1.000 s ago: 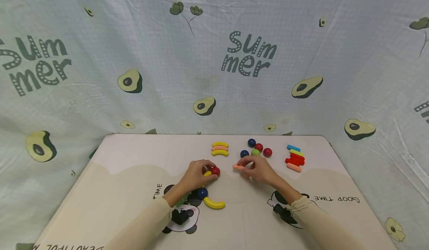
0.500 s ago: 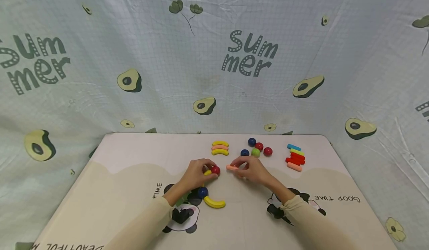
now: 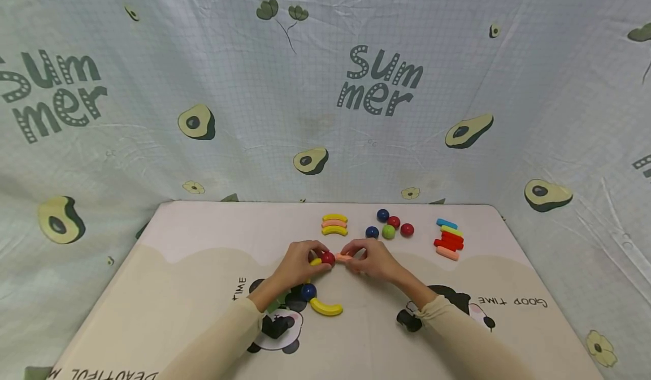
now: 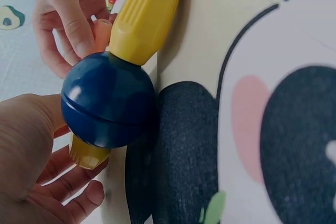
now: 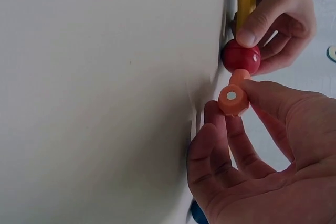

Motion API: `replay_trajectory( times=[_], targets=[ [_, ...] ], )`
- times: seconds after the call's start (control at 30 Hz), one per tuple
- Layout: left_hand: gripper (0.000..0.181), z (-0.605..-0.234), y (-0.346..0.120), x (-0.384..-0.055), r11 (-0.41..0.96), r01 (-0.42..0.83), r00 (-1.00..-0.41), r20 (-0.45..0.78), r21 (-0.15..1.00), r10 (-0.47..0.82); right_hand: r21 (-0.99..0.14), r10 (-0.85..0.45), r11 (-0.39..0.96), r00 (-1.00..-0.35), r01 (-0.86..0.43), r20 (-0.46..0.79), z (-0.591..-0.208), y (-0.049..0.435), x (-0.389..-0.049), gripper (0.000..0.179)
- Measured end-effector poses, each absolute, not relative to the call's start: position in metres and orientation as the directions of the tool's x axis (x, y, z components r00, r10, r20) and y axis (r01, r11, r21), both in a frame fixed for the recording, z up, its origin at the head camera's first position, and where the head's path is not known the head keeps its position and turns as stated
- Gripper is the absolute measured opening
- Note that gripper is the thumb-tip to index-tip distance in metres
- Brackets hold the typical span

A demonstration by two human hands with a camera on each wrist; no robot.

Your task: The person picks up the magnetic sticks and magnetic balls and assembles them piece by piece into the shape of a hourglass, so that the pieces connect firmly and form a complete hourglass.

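Observation:
My left hand (image 3: 300, 264) grips the red ball (image 5: 241, 57) where it meets a yellow stick (image 5: 245, 3), thumb lying over the joint. That yellow stick runs back to a dark blue ball (image 4: 109, 99), which also bears a curved yellow stick (image 3: 326, 307) on the table. Between thumb and fingertips, my right hand (image 3: 373, 259) pinches a short orange stick (image 5: 233, 98) with a pale round disc in its near end. The orange stick's far end is right at the red ball's side, in line with it.
Behind the hands lie a stack of curved yellow and orange sticks (image 3: 334, 224) and several loose balls, among them a green ball (image 3: 389, 232). Farther right are straight coloured sticks (image 3: 448, 240). A printed cloth (image 3: 376, 171) hangs behind the table (image 3: 203, 221).
My right hand has moved left with the orange stick, closing the gap to the red ball. The left hand has stayed in place with the joined pieces.

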State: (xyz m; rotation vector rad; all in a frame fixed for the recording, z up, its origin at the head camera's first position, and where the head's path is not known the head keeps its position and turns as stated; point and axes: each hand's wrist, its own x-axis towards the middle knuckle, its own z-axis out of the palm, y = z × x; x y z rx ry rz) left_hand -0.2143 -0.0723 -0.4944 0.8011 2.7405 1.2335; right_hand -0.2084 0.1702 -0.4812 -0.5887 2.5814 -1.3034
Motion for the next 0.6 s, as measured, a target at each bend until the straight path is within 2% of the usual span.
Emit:
replay_trajectory(
  times=[0.6],
  targets=[
    [0.027,-0.4918,-0.0739,-0.2105,0.553,0.452,-0.858,0.172,0.699,0.485,-0.781,-0.408,0.569,-0.913,-0.256,0.002,-0.4819,0.1708,-0.2027,0.020]
  ],
)
